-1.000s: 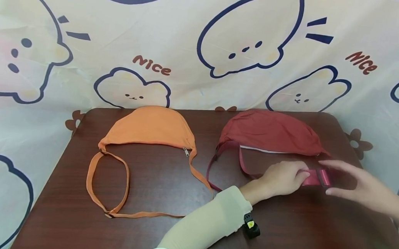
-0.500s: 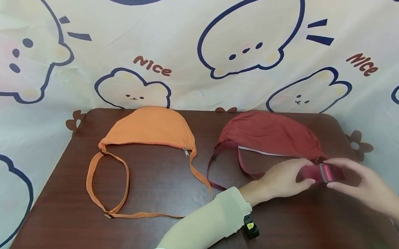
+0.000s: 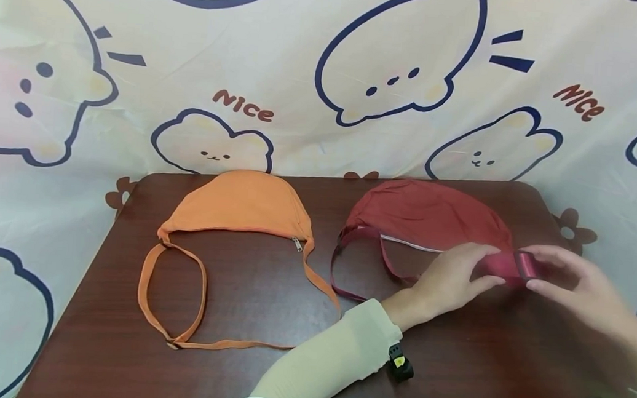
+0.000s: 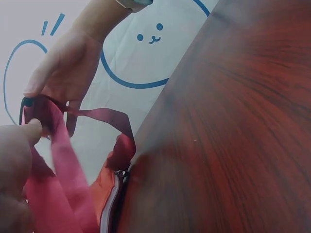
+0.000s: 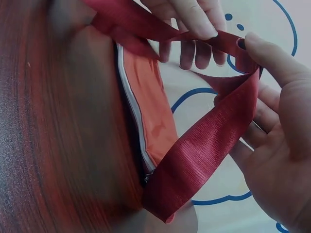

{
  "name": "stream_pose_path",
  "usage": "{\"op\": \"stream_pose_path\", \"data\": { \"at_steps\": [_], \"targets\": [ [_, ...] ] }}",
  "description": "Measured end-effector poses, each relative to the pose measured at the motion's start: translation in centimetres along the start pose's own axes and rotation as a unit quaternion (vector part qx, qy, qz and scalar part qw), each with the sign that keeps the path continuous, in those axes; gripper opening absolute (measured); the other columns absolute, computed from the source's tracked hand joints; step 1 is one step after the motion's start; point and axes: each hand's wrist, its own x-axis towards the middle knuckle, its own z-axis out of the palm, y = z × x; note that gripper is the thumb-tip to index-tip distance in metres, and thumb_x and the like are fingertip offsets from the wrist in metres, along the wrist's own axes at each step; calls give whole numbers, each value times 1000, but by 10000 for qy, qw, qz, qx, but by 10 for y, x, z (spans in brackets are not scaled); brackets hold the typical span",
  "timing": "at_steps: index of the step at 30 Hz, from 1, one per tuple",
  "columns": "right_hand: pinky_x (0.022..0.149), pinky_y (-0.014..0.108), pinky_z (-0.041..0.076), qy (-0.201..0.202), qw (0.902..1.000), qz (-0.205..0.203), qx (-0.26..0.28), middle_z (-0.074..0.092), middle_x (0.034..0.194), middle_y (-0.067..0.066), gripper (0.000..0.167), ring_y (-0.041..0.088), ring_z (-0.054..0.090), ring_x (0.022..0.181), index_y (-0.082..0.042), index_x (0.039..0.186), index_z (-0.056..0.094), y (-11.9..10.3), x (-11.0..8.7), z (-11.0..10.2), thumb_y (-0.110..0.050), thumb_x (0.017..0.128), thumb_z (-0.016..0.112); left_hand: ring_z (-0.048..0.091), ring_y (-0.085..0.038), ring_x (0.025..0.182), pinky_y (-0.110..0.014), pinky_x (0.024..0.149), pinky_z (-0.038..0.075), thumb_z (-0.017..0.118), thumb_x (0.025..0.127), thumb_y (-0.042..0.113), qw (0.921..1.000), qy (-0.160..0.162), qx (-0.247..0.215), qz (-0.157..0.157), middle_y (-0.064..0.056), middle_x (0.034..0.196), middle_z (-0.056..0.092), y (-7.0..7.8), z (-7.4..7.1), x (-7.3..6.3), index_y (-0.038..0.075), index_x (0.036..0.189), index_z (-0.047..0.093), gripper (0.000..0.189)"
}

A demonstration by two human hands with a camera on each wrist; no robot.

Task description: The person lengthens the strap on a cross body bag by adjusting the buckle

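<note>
Strap slider (image 3: 526, 265) has shifted slightly up and right, now at centre right of the frame. Left hand (image 3: 448, 282) pinches the red strap (image 3: 502, 265); right hand (image 3: 586, 292) pinches the slider. Red bag (image 3: 428, 213) lies on worktop (image 3: 257, 287), right of centre. Judgement: strap adjustment underway.

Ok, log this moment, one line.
left hand: holds red waist-bag strap; right hand: pinches strap slider; orange waist bag: on table

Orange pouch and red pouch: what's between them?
Just bare table lies between the orange pouch and the red pouch, as the head view shows.
</note>
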Motion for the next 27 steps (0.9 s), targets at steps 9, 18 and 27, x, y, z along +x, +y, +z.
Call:
{"op": "stream_pose_path", "data": {
  "at_steps": [9, 18, 27],
  "targets": [
    [72, 17, 56, 199, 9990, 337, 197, 63, 117, -17, 53, 1, 63, 94, -9, 137, 56, -3, 0, -3, -7, 89, 78, 55, 6, 116, -9, 98, 39, 70, 97, 38, 9976, 296, -631, 36, 11, 128, 66, -6, -6, -1, 19, 139, 61, 47],
    [71, 18, 55, 372, 9982, 472, 64, 62, 117, -19, 51, 1, 61, 95, -10, 135, 58, -10, 1, -1, -12, 89, 80, 54, 6, 116, -8, 97, 39, 66, 99, 39, 9959, 327, -846, 46, 9, 129, 66, -10, -7, -3, 19, 138, 62, 44],
    [73, 17, 55, 439, 9986, 186, 232, 64, 117, -14, 48, 5, 61, 94, -9, 134, 59, -13, 3, 3, -7, 89, 78, 56, 7, 110, -8, 92, 42, 66, 98, 43, 9978, 60, -631, -190, 14, 126, 67, -9, -2, -2, 23, 137, 64, 44]
  ]
}}
